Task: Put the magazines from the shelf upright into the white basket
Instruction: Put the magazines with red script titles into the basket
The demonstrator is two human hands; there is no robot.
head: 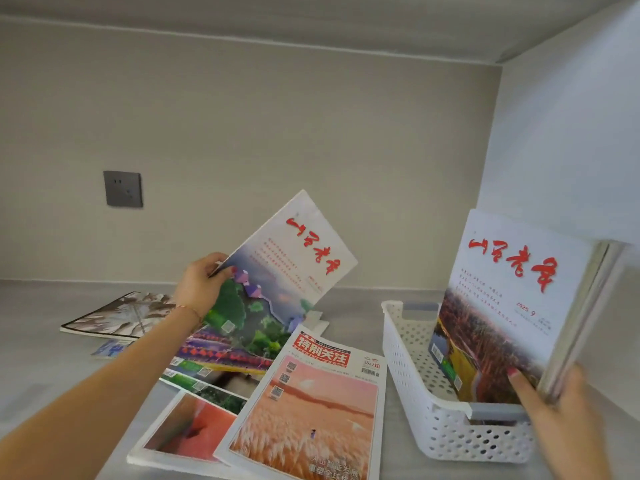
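Note:
My left hand grips the left edge of a magazine with red lettering and a green landscape cover, lifted and tilted above the shelf. My right hand holds several magazines standing upright inside the white perforated basket at the right, thumb on the front cover. More magazines lie flat on the shelf: a pink-orange one in front, a red-toned one under it, others fanned beneath the lifted one, and a grey-patterned one further left.
The grey shelf surface runs to a beige back wall with a dark socket plate. A white side wall rises just right of the basket. A small white stand sits behind the flat magazines.

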